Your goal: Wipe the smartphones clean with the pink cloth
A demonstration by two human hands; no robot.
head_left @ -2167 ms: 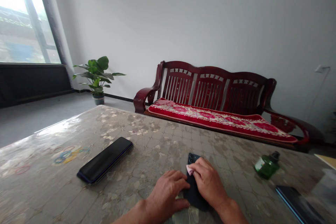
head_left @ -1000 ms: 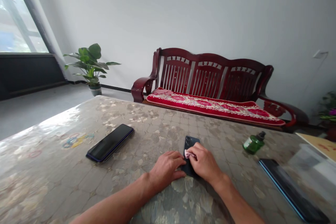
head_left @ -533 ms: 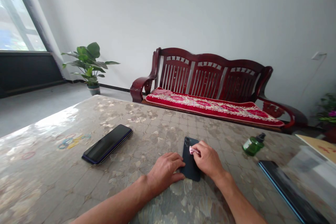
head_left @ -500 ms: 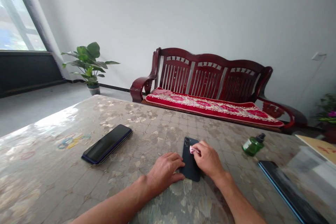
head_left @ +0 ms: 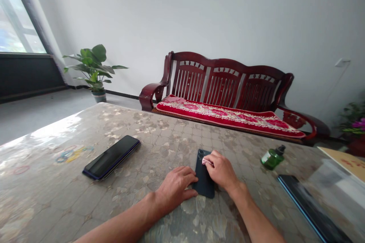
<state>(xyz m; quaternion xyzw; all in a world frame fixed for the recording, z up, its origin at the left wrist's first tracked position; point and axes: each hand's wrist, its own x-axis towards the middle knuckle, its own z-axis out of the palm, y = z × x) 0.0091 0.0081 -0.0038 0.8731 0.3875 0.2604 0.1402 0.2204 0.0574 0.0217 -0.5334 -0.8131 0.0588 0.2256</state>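
A dark smartphone (head_left: pixel 204 184) lies back up on the table, its camera lenses toward the far end. My left hand (head_left: pixel 178 185) rests at the phone's left edge, fingers stretched out and fingertips touching its side. Pinched in the fingers of my right hand (head_left: pixel 221 171) is a small pinkish-white cloth (head_left: pixel 205 160), pressed against the phone's back just below the lenses. The right hand covers part of the phone's upper right side.
Stacked phones (head_left: pixel 112 157) lie to the left, near several coloured rubber bands (head_left: pixel 71 154). On the right are a green pump bottle (head_left: pixel 273 157), another phone (head_left: pixel 310 205) and a box (head_left: pixel 345 163). A wooden bench (head_left: pixel 225 83) stands beyond the patterned table (head_left: pixel 159 133).
My right hand has shifted slightly with the cloth toward the left across the phone's back, nearer the lenses. The whole view has drifted a little; my left hand stays at the phone's edge.
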